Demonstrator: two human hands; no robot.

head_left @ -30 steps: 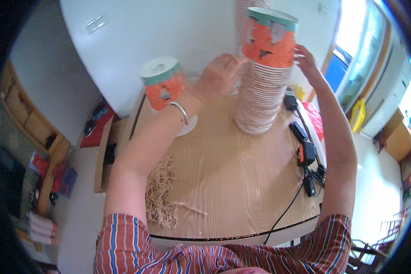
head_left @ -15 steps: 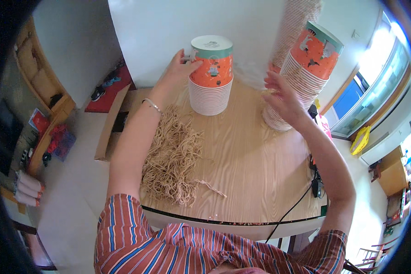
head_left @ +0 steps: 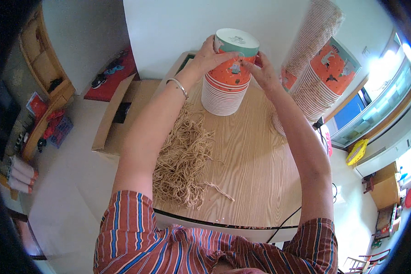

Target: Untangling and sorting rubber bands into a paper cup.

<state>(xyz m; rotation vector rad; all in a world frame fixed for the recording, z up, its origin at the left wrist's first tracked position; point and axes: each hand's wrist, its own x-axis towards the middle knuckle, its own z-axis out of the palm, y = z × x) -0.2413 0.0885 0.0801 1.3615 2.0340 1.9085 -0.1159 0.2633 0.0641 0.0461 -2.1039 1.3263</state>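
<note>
Both hands clasp the top cup of a short cup stack (head_left: 226,86): left hand (head_left: 208,55) and right hand (head_left: 261,69) curl their fingers round its rim. Stack stands on the wooden tabletop (head_left: 251,169); tan string pile (head_left: 182,160) lies nearer, taller leaning cup stack (head_left: 317,77) to the right.

Left of centre you see a heap of tan strings (head_left: 182,160) on the wooden table (head_left: 255,169), an open cardboard box (head_left: 123,114) further left, tall leaning cup stacks (head_left: 319,68) upper right, a black cable (head_left: 283,223) at the bottom edge.

Upright orange-and-teal cup stack (head_left: 227,77), tabletop
</note>
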